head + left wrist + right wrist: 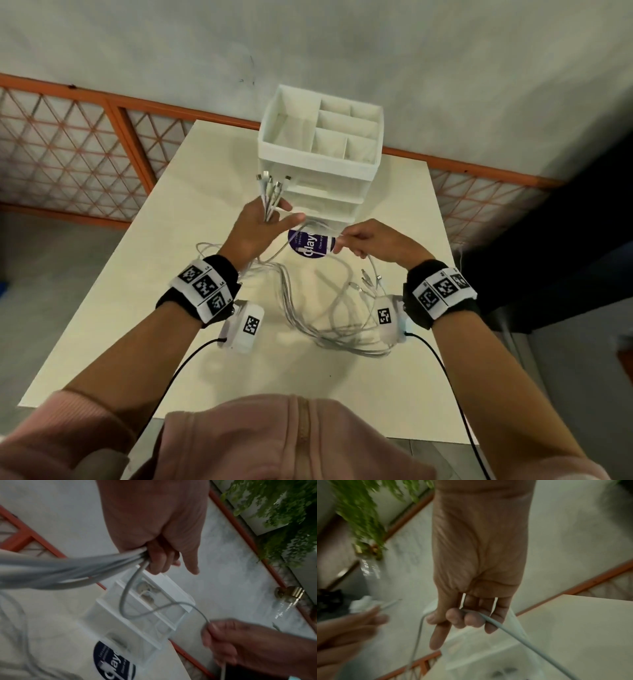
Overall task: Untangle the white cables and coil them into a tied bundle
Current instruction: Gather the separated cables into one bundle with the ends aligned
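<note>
My left hand (265,219) grips a bunch of white cables (270,197) just below their plugs, which fan out above the fist. In the left wrist view the bunch (85,566) runs out of the curled fingers (159,559) toward the lower left. My right hand (363,241) pinches one single white cable (322,226) that loops over from the left hand. That strand (508,630) passes between the right hand's bent fingers (465,619). The remaining cable lengths (329,318) hang down and lie tangled on the table, with several plugs (368,282) near the right wrist.
A white desk organiser with drawers (322,147) stands at the far middle of the cream table (137,308), just beyond both hands. A purple round sticker (310,245) lies under the hands. An orange lattice railing (85,144) runs behind the table. Black wrist-camera leads (448,377) trail toward me.
</note>
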The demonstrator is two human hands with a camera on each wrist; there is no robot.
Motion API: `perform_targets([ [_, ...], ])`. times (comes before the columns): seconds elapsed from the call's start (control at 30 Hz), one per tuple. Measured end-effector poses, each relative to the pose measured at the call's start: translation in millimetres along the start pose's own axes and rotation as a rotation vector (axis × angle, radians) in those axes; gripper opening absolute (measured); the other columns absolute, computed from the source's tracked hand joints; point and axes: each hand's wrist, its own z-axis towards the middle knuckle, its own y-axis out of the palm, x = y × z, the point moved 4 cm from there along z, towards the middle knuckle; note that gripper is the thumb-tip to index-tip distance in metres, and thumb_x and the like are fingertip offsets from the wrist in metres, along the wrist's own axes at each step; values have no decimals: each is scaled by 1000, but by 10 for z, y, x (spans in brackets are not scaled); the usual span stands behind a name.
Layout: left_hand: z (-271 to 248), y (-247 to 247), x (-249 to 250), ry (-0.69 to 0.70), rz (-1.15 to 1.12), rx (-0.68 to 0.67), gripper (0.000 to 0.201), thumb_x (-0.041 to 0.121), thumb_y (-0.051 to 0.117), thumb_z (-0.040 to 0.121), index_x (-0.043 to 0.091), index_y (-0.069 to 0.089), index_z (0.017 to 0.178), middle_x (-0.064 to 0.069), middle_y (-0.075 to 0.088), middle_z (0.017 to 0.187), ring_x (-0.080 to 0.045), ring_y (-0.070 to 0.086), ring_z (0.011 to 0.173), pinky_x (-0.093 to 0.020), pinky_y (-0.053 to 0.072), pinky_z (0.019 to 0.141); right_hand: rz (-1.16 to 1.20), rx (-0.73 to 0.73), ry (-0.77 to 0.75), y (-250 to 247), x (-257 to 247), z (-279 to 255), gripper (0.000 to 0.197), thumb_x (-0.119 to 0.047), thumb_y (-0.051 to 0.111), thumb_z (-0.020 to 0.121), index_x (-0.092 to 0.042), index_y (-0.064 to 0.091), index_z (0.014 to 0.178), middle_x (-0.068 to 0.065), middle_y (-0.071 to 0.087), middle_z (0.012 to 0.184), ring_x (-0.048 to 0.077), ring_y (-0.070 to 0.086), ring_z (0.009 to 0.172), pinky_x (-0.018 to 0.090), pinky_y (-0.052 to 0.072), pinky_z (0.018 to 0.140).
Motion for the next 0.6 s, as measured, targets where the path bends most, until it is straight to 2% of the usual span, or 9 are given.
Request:
perform_targets([
  [0.07, -38, 159, 62, 13, 14, -114, 20, 21, 69, 85, 10, 62, 99, 13, 32, 36, -2, 27, 32, -11, 23, 36, -18, -8, -49, 9, -232, 41, 26, -26, 56, 93, -7, 73, 91, -10, 43, 50, 7, 41, 51, 16, 35, 53],
  [0.13, -66, 232, 129, 60, 70, -159, 12, 20, 60, 91, 8, 63, 91, 14, 38, 33, 0, 34, 30, -7, 24, 36, -9, 16, -78, -41, -377, 47, 26, -29, 58, 92, -9, 74, 90, -10, 42, 49, 10, 40, 54, 18, 34, 53],
  [0.17, -61, 225, 143, 79, 88, -145, 17, 22, 57, 93, 11, 62, 82, 14, 40, 33, 0, 35, 29, -7, 24, 36, 4, 25, -77, -76, -400, 42, 25, -29, 59, 91, -9, 74, 90, -10, 43, 48, 9, 39, 54, 19, 33, 53],
  [0.27, -14, 104, 164, 115, 66, -42, 32, 33, 52, 95, 20, 56, 66, 10, 34, 37, -1, 26, 30, -11, 22, 35, 5, -18, -15, -127, -268, -27, 26, -29, 59, 91, -6, 71, 88, -12, 43, 47, 2, 38, 49, 15, 32, 51],
  [0.33, 62, -63, 195, 128, -54, 80, 33, 32, 50, 96, 21, 54, 66, 12, 35, 36, 0, 26, 30, -11, 22, 34, -77, -78, 91, -113, 36, -101, 26, -28, 55, 93, -9, 69, 85, -9, 45, 52, 2, 41, 48, 15, 34, 53],
  [0.4, 130, -283, 236, 134, -165, 230, 33, 33, 49, 97, 22, 54, 66, 14, 34, 34, 1, 25, 32, -14, 23, 34, -185, -92, 232, -133, 450, -215, 26, -29, 52, 95, -14, 66, 80, -4, 50, 56, 7, 47, 54, 19, 36, 60],
  [0.5, 207, -495, 218, 132, -102, 321, 32, 37, 52, 95, 22, 56, 67, 15, 37, 33, 1, 31, 32, -15, 24, 41, -199, 56, 376, -265, 898, -350, 23, -24, 52, 95, -13, 63, 79, -3, 58, 63, 11, 55, 63, 28, 40, 72],
  [0.57, 215, -466, 162, 118, -9, 304, 29, 33, 55, 94, 17, 59, 70, 19, 46, 36, 5, 41, 36, -12, 30, 44, -164, 173, 410, -386, 961, -377, 15, -20, 58, 91, -11, 64, 81, 4, 65, 71, 17, 59, 70, 30, 43, 76],
  [0.6, 219, -438, 120, 110, 53, 297, 27, 31, 58, 92, 15, 62, 71, 18, 51, 43, 5, 46, 41, -14, 36, 50, -142, 190, 411, -428, 905, -371, 10, -18, 61, 89, -12, 64, 83, 9, 67, 79, 19, 59, 75, 30, 44, 77],
])
